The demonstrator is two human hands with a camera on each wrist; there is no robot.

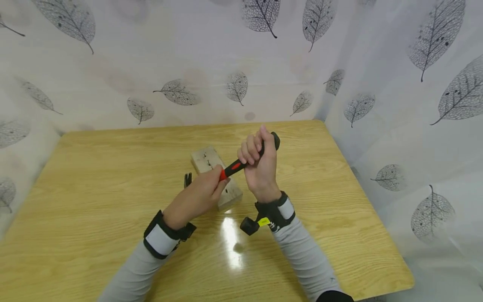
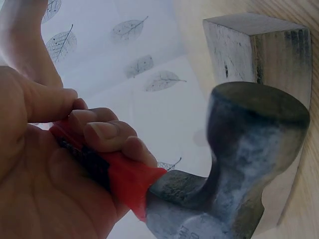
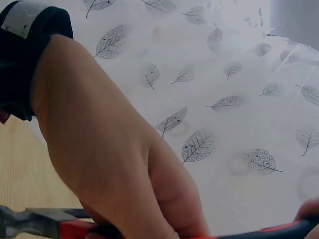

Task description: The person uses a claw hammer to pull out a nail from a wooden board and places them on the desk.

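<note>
My left hand (image 1: pixel 200 193) grips a claw hammer (image 1: pixel 235 166) on the red part of its handle, close to the metal head (image 2: pixel 249 154). Higher up, my right hand (image 1: pixel 260 161) has its fingers curled round the black grip near the butt end. The hammer is held above a pale wooden block (image 1: pixel 233 195), with the handle slanting up to the right. Several dark nails (image 1: pixel 209 162) stand in the block's top face. The claw (image 1: pixel 188 179) shows just past my left hand, which hides the rest of the head in the head view.
The block lies on a wood-grain table (image 1: pixel 94 201). A white curtain-like sheet (image 1: pixel 211 54) with a leaf print hangs behind the table and along its right side. A black wrist strap (image 1: pixel 162 239) is on each arm.
</note>
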